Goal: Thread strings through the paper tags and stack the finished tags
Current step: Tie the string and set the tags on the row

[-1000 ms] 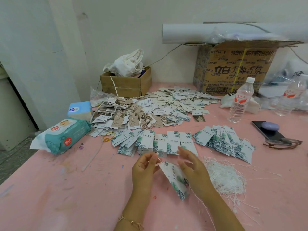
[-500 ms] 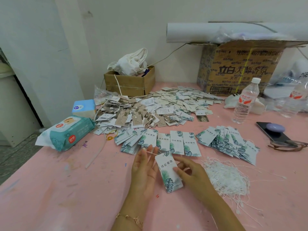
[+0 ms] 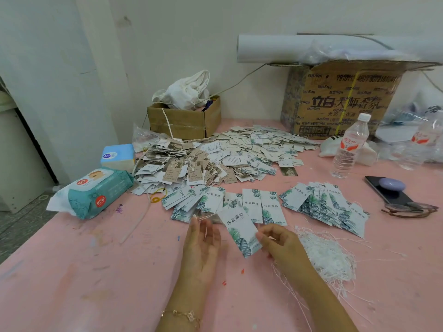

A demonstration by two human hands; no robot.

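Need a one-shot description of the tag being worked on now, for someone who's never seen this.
On the pink table, find the row of leaf-print tags nearest the person. Just in front of it, the tilted tag sits between the left hand and the right hand, which pinches its lower edge. Unlike its neighbours, it is hand-held and has a string trailing from its top.

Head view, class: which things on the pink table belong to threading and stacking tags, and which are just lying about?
Job: held tag, string, loose string pile, leaf tag row, fanned tag stack, mixed tag heap.
Lying about: wet wipes, tissue box, water bottle, phone, glasses.
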